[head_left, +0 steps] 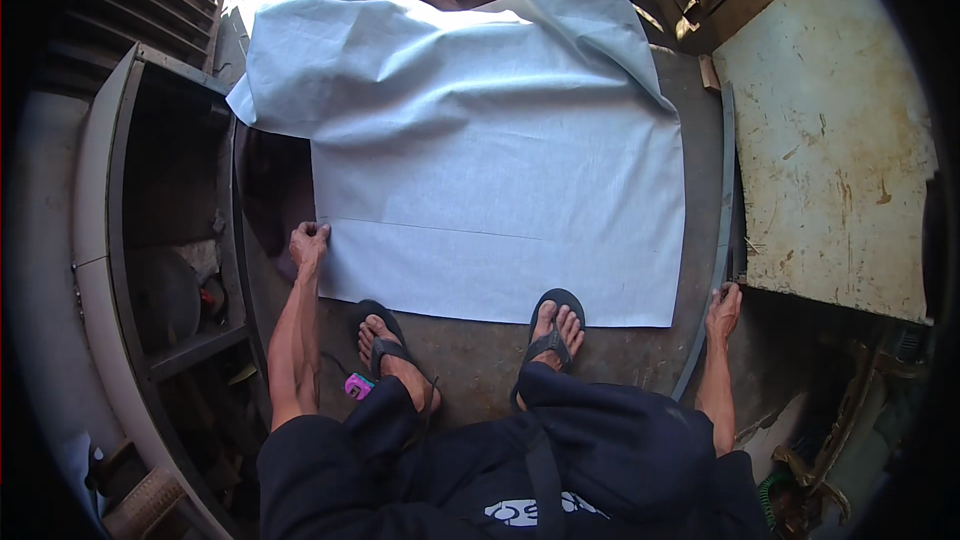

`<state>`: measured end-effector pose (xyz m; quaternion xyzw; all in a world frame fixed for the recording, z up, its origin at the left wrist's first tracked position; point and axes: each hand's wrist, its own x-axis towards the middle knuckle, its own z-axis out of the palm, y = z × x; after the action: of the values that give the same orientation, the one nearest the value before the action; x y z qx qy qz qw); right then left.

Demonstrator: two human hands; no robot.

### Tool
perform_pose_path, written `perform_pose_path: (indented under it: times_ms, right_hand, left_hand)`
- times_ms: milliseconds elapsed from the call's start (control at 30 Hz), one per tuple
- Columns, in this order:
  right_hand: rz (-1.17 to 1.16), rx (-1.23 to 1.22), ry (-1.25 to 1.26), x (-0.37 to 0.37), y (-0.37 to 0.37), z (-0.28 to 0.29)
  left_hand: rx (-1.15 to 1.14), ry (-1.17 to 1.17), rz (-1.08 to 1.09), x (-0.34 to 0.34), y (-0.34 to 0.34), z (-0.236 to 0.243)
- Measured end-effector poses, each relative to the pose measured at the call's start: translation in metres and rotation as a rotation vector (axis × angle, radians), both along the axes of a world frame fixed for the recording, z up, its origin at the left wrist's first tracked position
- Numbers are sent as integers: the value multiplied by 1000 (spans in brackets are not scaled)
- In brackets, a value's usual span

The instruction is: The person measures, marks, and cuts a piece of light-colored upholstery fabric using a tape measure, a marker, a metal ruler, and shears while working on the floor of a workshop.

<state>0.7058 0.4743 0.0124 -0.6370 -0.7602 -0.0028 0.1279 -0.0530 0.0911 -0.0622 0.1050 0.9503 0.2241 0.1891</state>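
Left grip (309, 244) pinched on sheet (500, 170); right grip (723, 310) curled around bar (728, 160).

Way through: floor (470, 365) between left foot (400, 377) and right foot (548, 352), up to near edge of pale sheet (480, 260) — flat there, right sandal (564, 300) covering part of its edge, rumpled folds in way farther off. Left side hemmed by cabinet (93, 175), tape measure (358, 386) beside left foot. Right: floor strip before long grey bar (729, 140), then worn board (830, 140)
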Motion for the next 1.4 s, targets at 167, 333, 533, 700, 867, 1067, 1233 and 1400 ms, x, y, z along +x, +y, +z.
perform_pose_path:
  times_ms: [167,333,533,700,867,1067,1233,1400]
  right_hand:
    - [-75,-454,154,-55,-26,-20]
    - [-189,-608,202,-43,-23,-29]
    - [-201,-773,246,-27,-54,-19]
    - [-269,-747,166,-20,-74,-15]
    - [-26,-295,82,-67,-35,-8]
    - [486,-307,-17,-294,44,11]
    - [182,-389,-331,-328,143,-18]
    - [265,-372,-399,-257,233,-23]
  left_hand:
    - [-176,107,-112,8,-8,15]
    - [-381,54,-309,29,-4,17]
    - [-463,75,-373,43,-56,13]
    - [-426,48,-370,57,-65,30]
    - [-108,611,-479,44,15,51]
    - [144,514,-550,-25,76,45]
    - [16,296,-514,-68,62,28]
    - [32,357,-457,-53,64,20]
